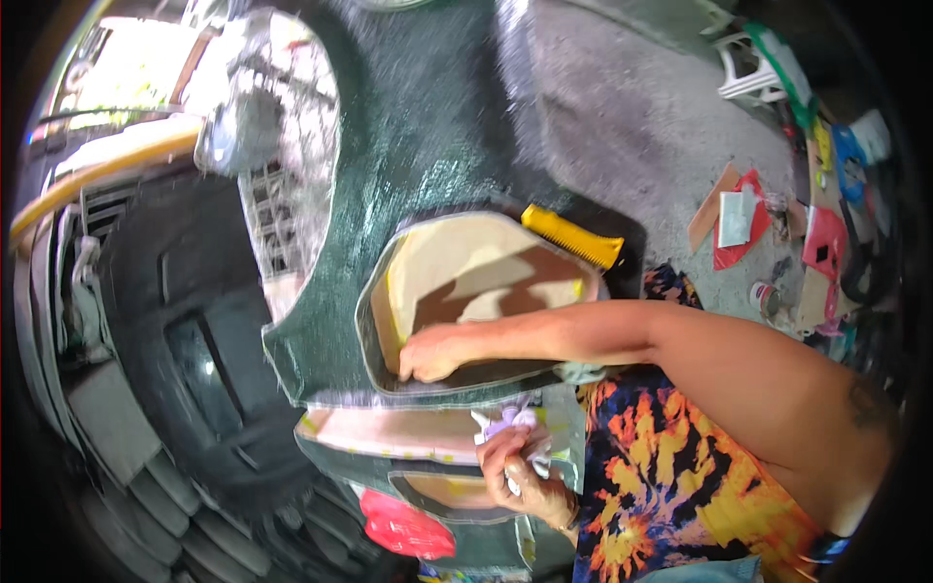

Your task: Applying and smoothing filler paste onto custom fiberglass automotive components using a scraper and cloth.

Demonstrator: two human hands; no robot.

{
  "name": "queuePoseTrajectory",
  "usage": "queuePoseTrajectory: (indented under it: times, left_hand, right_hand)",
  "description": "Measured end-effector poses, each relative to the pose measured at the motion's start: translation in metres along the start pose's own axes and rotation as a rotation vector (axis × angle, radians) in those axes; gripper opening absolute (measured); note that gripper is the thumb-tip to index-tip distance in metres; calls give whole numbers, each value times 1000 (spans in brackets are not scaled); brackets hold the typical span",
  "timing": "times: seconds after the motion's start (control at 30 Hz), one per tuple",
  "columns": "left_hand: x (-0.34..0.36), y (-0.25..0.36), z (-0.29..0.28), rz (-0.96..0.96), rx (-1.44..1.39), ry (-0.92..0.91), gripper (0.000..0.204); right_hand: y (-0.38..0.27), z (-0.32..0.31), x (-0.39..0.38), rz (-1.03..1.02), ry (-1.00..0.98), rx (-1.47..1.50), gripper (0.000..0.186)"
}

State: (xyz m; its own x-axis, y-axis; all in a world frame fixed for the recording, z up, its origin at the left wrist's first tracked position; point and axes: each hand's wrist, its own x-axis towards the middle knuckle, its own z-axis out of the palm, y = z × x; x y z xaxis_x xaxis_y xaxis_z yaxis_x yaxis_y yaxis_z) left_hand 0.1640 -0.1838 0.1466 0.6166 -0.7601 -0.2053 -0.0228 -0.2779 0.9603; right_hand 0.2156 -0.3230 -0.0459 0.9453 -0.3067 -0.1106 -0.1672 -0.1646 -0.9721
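On the dark green panel (428, 146), right hand (432, 355) fingers hidden, grip unclear, left hand (520, 466) clutching crumpled cloth (515, 423).

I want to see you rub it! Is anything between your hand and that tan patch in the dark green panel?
Nothing visible: the right hand already rests on the tan patch inside the dark green panel.
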Motion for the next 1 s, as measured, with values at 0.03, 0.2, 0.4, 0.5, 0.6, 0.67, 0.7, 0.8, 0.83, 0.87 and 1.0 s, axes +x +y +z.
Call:
queuePoseTrajectory:
  times: [0.03, 0.2, 0.4, 0.5, 0.6, 0.67, 0.7, 0.8, 0.83, 0.87, 1.0]
  left_hand:
    - [-2, -1, -1, 4, -11, 51, 31]
    - [4, -10, -7, 57, -71, -11, 31]
    - [-1, -4, 0, 40, -66, -25, 32]
    - [1, -6, -4, 32, -63, -64, 32]
    - [4, -7, 0, 40, -64, -133, 31]
    - [5, -12, -3, 80, -89, -90, 32]
    - [4, -14, -5, 83, -82, -82, 32]
    - [4, -14, -6, 73, -69, -96, 33]
    - [4, -14, -7, 65, -69, -103, 33]
    - [4, -13, -7, 57, -68, -108, 34]
    - [3, -7, -5, 107, -41, -98, 35]
  right_hand:
    - [-9, -8, -3, 130, -102, 256, 38]
    - [-11, -10, -28, 347, 429, 1102, 29]
    - [11, -17, -34, 461, 830, 1188, 33]
    - [-2, -30, -38, 445, 907, 1156, 64]
    - [-1, -49, -54, 416, 1004, 1128, 60]
    - [7, -44, -44, 358, 1019, 1081, 62]
    - [10, -42, -38, 305, 1042, 1029, 64]
    - [17, -36, -29, 336, 1063, 993, 44]
    - [22, -34, -27, 335, 1067, 993, 44]
    - [26, -33, -26, 335, 1060, 974, 32]
    - [37, -27, -18, 324, 1091, 817, 30]
